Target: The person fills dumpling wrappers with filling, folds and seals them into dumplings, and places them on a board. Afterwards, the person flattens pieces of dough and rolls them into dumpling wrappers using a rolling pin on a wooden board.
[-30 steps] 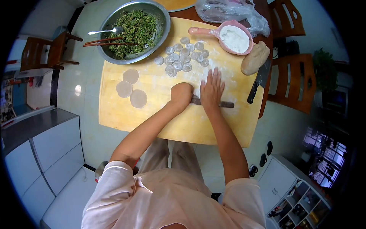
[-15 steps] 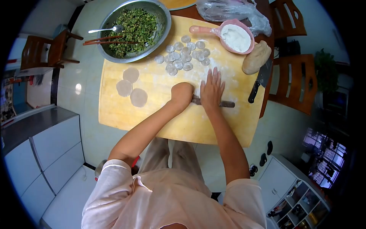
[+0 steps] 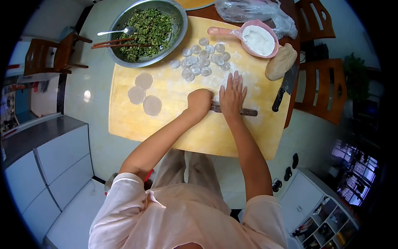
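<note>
1. The left hand [image 3: 199, 101], at the middle of the frame, is curled into a fist at the left end of the pin [image 3: 249, 112]; its fingers are hidden, so I cannot tell what its grip holds.
2. The right hand [image 3: 233, 97] lies palm down across the pin, its grip wide, fingers spread toward the top of the frame.
3. The pin lies right of centre on the board [image 3: 199, 137], slanting slightly down to the right; its right end juts past the right hand. Whether anything lies under the right palm I cannot tell.
4. A strip of board separates that end from the knife [image 3: 277, 101], which lies along the board's right edge.
5. Above the knife, the dough [image 3: 281, 62] sits near the same edge, just below the scoop [image 3: 219, 31] of flour [image 3: 258, 40].
6. Small discs [image 3: 204, 62] cluster above the hands, with a floury gap between them and the fist.
7. Three wrappers [image 3: 152, 106] lie at the board's left; a broad run of board leaves room between them and the fist.
8. The bowl [image 3: 181, 25] of filling [image 3: 147, 31] overlaps the board's upper-left corner; chopsticks [image 3: 103, 45] and a spoon [image 3: 111, 32] jut past its left rim.
9. Below the hands, board stretches to its lower edge, crossed by both forearms.
10. A bag [image 3: 248, 10] lies on the bench [image 3: 203, 13], beyond the board's upper edge.
</note>
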Motion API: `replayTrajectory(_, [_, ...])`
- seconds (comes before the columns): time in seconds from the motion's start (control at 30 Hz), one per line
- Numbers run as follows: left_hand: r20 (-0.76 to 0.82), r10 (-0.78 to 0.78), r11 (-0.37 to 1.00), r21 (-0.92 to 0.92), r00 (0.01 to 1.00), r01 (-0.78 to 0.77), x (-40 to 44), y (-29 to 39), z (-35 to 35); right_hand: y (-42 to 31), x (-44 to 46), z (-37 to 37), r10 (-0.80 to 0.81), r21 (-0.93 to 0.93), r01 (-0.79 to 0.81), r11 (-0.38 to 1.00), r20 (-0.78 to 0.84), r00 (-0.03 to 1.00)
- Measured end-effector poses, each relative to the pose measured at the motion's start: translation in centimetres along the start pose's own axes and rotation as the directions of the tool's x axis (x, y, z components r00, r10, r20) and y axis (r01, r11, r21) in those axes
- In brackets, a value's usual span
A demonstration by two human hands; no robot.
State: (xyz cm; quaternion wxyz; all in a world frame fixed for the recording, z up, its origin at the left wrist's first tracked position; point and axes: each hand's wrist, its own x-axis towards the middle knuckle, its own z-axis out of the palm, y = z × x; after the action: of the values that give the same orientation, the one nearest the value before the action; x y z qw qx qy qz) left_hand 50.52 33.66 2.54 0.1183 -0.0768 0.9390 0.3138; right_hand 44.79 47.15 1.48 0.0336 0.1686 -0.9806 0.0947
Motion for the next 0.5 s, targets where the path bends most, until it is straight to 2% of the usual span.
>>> replayTrajectory(0.07, [0.036, -0.027, 0.999, 0.031, 0.999, 0.026, 0.8, 0.2, 0.1, 0.0, -2.3, -0.5, -0.017, 0.015, 0.017, 1.000, 0.010, 1.000])
replayTrajectory(0.1, [-0.031, 0.006, 1.000, 0.011, 0.999, -0.005, 0.2, 0.2, -0.3, 0.2, -4.9, -0.6, -0.033, 0.020, 0.032, 0.999, 0.022, 0.999])
replayTrajectory(0.13, [-0.042, -0.043, 0.984, -0.173, 0.998, 0.035, 0.0, -0.3, -0.3, 0.4, -7.1, -1.0, -0.049, 0.022, 0.048, 0.999, 0.036, 0.998])
replayTrajectory(0.2, [-0.031, -0.146, 0.851, -0.513, 0.989, 0.109, -0.6, -2.6, 0.8, 0.5, -10.3, -2.5, -0.080, 0.020, 0.078, 0.997, 0.092, 0.993])
replayTrajectory(0.23, [0.099, -0.188, 0.732, -0.650, 0.977, 0.207, -0.2, -4.3, 2.1, 0.5, -10.9, -2.8, -0.093, 0.021, 0.091, 0.996, 0.116, 0.989])
replayTrajectory(0.33, [0.169, -0.093, 0.658, -0.729, 0.981, 0.188, -0.7, -4.6, 2.1, 0.0, -7.7, -2.3, -0.082, -0.009, 0.083, 0.996, 0.111, 0.990])
replayTrajectory(0.37, [0.135, -0.103, 0.822, -0.547, 0.985, 0.161, -1.2, -3.3, 1.2, 0.0, -6.0, -2.0, -0.066, 0.008, 0.065, 0.998, 0.084, 0.994])
replayTrajectory(0.4, [0.037, -0.036, 0.933, -0.356, 0.999, 0.047, -1.2, -1.6, 0.0, -0.2, -3.8, -1.8, -0.050, 0.026, 0.048, 0.999, 0.061, 0.997])
replayTrajectory(0.47, [-0.125, 0.016, 0.989, -0.144, 0.992, -0.034, -0.9, 0.2, 0.0, -0.2, -0.9, -0.8, -0.030, 0.030, 0.029, 0.999, 0.023, 0.999])
replayTrajectory(0.5, [-0.084, 0.008, 0.997, -0.078, 0.996, -0.015, -0.4, 0.3, 0.3, -0.1, 0.1, -0.3, -0.025, 0.013, 0.025, 1.000, 0.007, 1.000])
